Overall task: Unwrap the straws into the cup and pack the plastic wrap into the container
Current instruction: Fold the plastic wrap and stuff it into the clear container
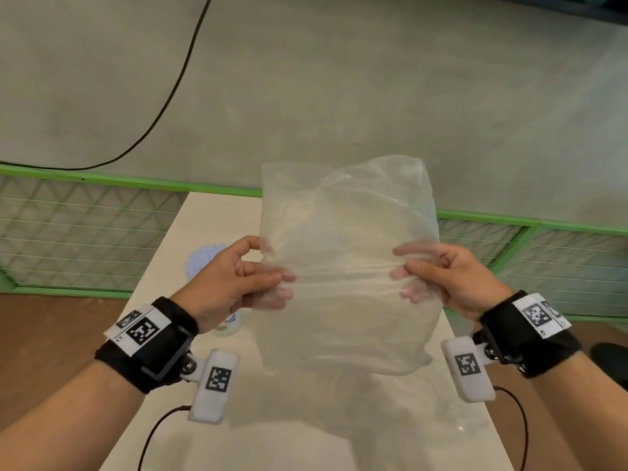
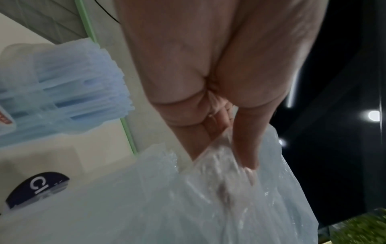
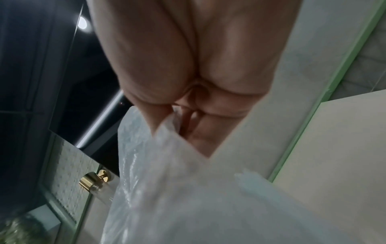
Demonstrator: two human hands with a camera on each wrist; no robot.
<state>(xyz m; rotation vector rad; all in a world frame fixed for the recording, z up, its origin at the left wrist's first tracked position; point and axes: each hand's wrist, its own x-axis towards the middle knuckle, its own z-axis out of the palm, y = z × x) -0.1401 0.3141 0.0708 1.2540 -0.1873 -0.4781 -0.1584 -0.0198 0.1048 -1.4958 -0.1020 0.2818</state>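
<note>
A large clear plastic wrap [image 1: 346, 266] hangs upright in the air over the white table [image 1: 204, 215], stretched between both hands. My left hand [image 1: 272, 280] pinches its left edge, thumb in front and fingers behind the film. On the opposite edge my right hand [image 1: 404, 273] pinches the same way. The left wrist view shows the left hand [image 2: 229, 140] gripping crumpled wrap [image 2: 208, 206]. In the right wrist view the right hand [image 3: 181, 132] holds the wrap [image 3: 188, 198]. A pale blue bundle [image 1: 204, 258] [image 2: 73, 92] lies on the table behind my left hand. No straws are visible in the wrap.
A pale round object [image 1: 227, 326], perhaps a cup, sits on the table, partly hidden under my left wrist. A white item with a dark blue label [image 2: 37, 188] lies near the wrap. A green mesh fence [image 1: 85, 215] borders the table's far side.
</note>
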